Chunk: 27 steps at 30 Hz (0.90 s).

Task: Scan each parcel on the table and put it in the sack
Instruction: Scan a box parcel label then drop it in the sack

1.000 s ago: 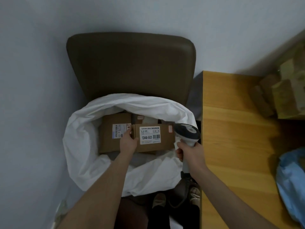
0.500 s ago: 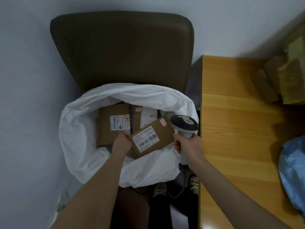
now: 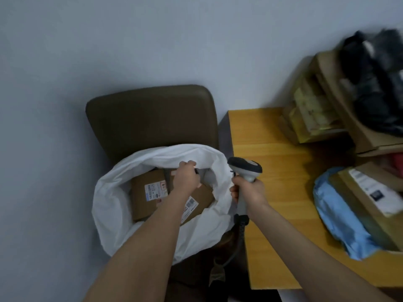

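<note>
Two cardboard parcels lie inside the white sack (image 3: 113,205): a labelled box (image 3: 148,192) at the left and a second box (image 3: 202,198) tilted beside it, partly under the left forearm. The left hand (image 3: 187,176) hangs over the second box near the sack's far rim, fingers curled under; whether they pinch anything cannot be told. The right hand (image 3: 248,191), just beside the sack's right rim, has its fingers clamped round the scanner (image 3: 245,167) handle. The sack sits on a brown chair (image 3: 152,118). On the counter (image 3: 277,171), a blue bag (image 3: 340,216) and a long carton (image 3: 370,199) lie well to the right, with bare wood between.
</note>
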{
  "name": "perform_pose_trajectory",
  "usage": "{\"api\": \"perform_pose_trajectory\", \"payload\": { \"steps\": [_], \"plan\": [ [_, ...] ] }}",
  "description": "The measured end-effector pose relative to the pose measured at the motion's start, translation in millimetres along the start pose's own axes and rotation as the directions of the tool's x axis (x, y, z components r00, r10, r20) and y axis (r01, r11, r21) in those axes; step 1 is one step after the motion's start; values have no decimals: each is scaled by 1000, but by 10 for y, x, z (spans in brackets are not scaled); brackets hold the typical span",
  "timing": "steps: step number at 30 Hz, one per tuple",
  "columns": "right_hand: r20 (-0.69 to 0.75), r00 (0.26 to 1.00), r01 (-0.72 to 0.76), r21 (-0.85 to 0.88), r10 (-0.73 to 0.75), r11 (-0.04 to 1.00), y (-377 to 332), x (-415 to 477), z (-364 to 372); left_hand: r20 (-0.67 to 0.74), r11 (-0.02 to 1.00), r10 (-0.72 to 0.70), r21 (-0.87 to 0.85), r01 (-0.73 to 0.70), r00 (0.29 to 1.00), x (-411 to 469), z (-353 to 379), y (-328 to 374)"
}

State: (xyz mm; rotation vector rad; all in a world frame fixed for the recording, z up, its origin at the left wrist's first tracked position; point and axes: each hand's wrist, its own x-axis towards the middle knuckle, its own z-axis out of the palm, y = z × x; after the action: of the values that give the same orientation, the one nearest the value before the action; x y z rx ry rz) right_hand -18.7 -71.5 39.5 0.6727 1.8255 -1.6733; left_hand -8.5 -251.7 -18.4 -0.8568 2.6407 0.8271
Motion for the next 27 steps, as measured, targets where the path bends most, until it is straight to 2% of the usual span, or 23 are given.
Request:
{"api": "perform_pose_trajectory", "payload": {
  "steps": [7,12,20,27],
  "plan": [
    [3,999,35,145,-36,989,-414,-531,-551,2,976,198,92,-197,980,-405,-299,1077],
    [13,997,71,189,-74,980,-535,-825,-1184,-24,952,282,134,-276,959,-823,-289,1683],
    [21,984,171,117,-175,978,-558,-1218,-2590,-61,935,334,148,-323,940,-1701,71,2661],
    [-114,949,304,67,-295,950,-765,-1339,-3652,-111,915,394,139,-378,912,-2194,338,3526]
  ]
}}
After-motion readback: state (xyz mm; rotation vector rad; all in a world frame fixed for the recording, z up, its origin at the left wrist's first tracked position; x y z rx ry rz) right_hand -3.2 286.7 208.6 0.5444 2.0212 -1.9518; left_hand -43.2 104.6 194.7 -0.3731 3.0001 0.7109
